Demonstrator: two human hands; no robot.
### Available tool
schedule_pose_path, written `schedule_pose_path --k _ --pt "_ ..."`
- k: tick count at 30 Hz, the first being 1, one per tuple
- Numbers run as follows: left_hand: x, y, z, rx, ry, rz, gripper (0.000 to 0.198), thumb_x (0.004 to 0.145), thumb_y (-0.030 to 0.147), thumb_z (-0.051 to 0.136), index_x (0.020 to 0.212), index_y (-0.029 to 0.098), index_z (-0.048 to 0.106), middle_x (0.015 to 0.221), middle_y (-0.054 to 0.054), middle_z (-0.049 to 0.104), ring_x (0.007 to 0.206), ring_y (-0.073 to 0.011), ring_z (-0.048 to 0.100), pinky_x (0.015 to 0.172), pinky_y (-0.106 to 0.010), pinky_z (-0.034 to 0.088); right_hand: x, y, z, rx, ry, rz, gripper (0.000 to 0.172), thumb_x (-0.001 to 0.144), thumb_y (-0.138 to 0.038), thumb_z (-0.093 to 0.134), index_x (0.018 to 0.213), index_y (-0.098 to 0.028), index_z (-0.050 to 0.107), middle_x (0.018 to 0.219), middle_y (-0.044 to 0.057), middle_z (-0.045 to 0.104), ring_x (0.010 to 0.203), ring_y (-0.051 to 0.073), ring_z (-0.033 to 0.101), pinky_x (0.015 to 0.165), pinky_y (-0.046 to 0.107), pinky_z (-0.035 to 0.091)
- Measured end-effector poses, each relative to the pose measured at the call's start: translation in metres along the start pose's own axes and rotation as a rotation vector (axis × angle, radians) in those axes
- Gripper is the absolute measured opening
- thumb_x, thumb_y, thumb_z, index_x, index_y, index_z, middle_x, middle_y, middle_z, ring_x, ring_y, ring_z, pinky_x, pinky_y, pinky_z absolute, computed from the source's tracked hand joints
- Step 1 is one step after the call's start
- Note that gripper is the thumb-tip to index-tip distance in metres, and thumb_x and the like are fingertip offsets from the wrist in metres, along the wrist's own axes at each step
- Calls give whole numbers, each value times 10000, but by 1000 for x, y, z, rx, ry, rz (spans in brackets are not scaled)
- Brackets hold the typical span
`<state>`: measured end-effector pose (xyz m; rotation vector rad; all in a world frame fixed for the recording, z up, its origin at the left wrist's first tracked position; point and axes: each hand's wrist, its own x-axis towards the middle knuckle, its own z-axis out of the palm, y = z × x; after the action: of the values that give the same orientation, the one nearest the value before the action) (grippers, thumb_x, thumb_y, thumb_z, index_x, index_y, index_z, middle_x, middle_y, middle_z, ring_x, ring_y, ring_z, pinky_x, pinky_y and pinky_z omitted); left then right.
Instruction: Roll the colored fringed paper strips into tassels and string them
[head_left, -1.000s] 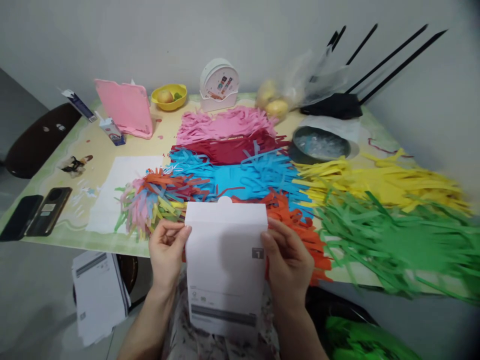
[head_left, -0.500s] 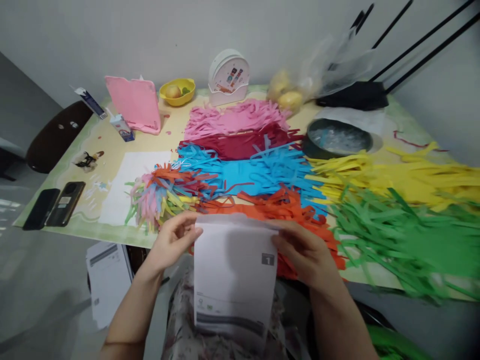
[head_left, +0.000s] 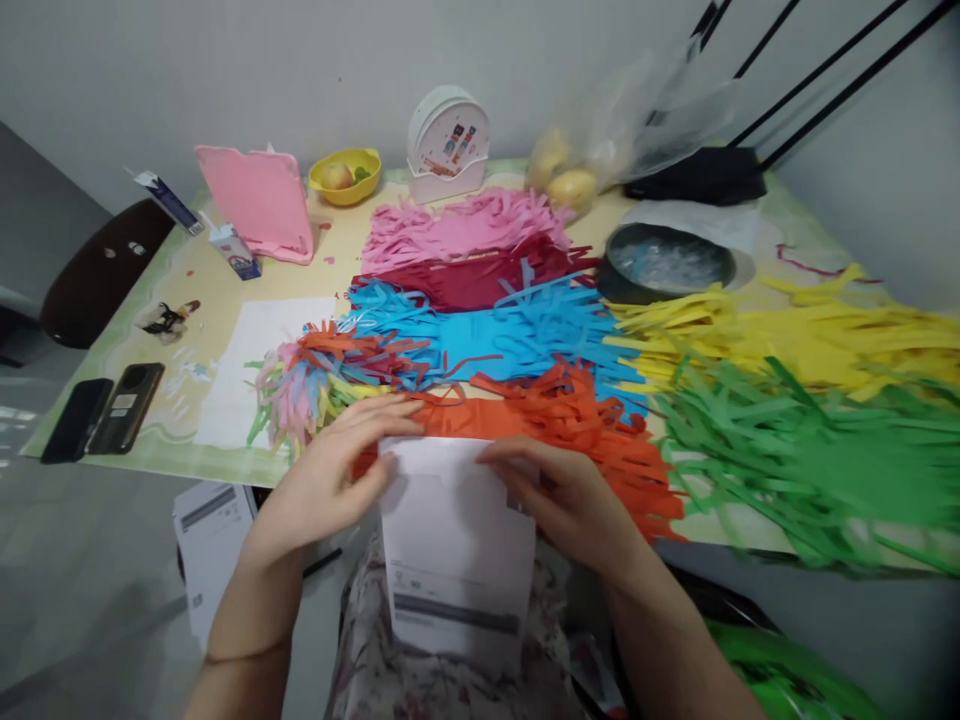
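A white printed sheet of paper (head_left: 454,540) hangs over my lap, grey bands near its lower edge; whether it is one sheet or several I cannot tell. My left hand (head_left: 349,470) holds its top left corner, thumb in front and fingers stretched along the top edge. On the top edge further right, my right hand (head_left: 555,490) grips the paper, its fingers covering the printed mark there. Just beyond the paper lies fringed orange paper (head_left: 480,415). A multicoloured bundle of paper strips (head_left: 300,385) is close to my left hand.
Fringed blue (head_left: 480,335), dark red (head_left: 465,285), pink (head_left: 465,230), yellow (head_left: 817,340) and green paper (head_left: 847,460) covers much of the table. Around it stand a dark bowl (head_left: 611,275), a pink tablet case (head_left: 259,205) and phones (head_left: 127,408). More printed sheets (head_left: 214,560) lie below the table's left side.
My right hand has slid left along the paper's top edge, now covering the printed mark. My left hand's fingers have stretched out over the top edge. The view has shifted slightly.
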<state>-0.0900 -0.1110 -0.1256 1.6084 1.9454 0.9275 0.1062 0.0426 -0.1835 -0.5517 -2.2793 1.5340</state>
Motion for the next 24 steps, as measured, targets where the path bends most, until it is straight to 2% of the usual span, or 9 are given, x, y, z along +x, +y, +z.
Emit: schedule_pose_path --k 2,4,6,9,13,18,24 --pt "11 12 6 121 -4 15 305 834 165 578 1115 234 676 1098 -103 703 1099 -281 617 971 -414 482 1 -6 2 -34 1 -34 224 890 -224 502 959 -205 714 725 12 692 517 124 572 526 225 454" --pt "23 18 15 206 -65 1 214 805 151 582 990 209 674 930 -86 693 921 -259 635 828 -357 498 1 -10 4 -48 3 -55 225 888 -203 494 955 -206 709 702 5 682 513 122 565 539 226 454" --pt "36 16 24 242 -144 -24 130 770 129 559 851 199 633 803 -60 650 773 -230 609 688 -307 457 1 -9 5 -57 9 -59 221 886 -188 493 949 -204 704 685 -2 671 513 120 563 552 226 452" --pt "51 8 34 231 -267 -69 83 737 144 539 786 207 562 722 -32 605 633 -197 555 553 -283 356 -1 -3 5 -72 30 -46 223 875 -166 494 942 -198 704 644 -17 647 508 117 557 572 224 448" --pt "64 1 46 217 -337 -106 63 715 168 545 748 216 520 662 -20 573 553 -187 515 491 -281 288 -5 5 5 -79 53 -9 225 872 -165 485 920 -190 703 578 -35 597 497 115 539 585 222 438" --pt "68 -2 60 192 -320 -116 123 685 198 593 632 227 485 588 -6 524 496 -176 479 456 -281 238 -9 11 3 -52 66 33 226 873 -194 477 913 -190 699 551 -40 555 477 118 492 530 214 406" --pt "68 1 67 282 -326 -65 135 716 168 555 632 226 467 604 -21 536 525 -184 495 485 -286 257 -12 20 1 -1 95 65 216 857 -200 494 901 -189 705 609 -37 580 482 101 456 513 206 379"
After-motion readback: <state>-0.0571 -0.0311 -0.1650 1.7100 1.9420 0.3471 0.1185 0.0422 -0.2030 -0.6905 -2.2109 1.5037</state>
